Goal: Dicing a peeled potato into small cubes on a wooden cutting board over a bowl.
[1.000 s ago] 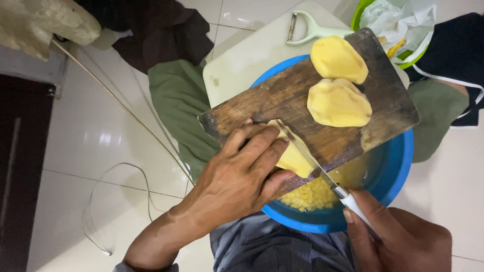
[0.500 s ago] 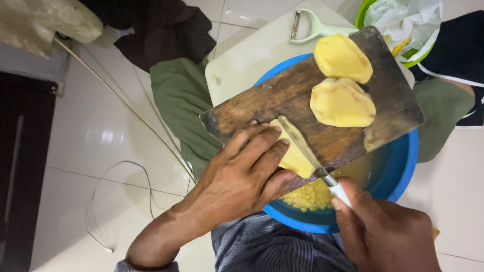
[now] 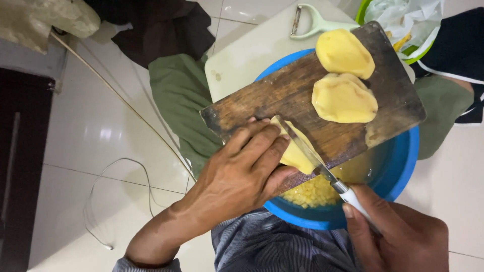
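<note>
Wooden cutting board (image 3: 282, 100) sits tilted across the rim of a blue basin (image 3: 398, 171). Your left hand (image 3: 237, 176) presses flat on a yellow potato piece (image 3: 297, 153) at the board's near edge, fingers curled over it, grip closed on the piece. Your right hand (image 3: 398, 236) has a closed grip on the white handle of a knife (image 3: 322, 168); blade lies along the piece, right beside your left fingertips. Two peeled potato halves (image 3: 345, 98) lie flat on the far end of the board, touching. Diced potato (image 3: 312, 194) is in the basin under the board. White peeler (image 3: 312, 20) rests on the white surface (image 3: 252, 50) beyond.
</note>
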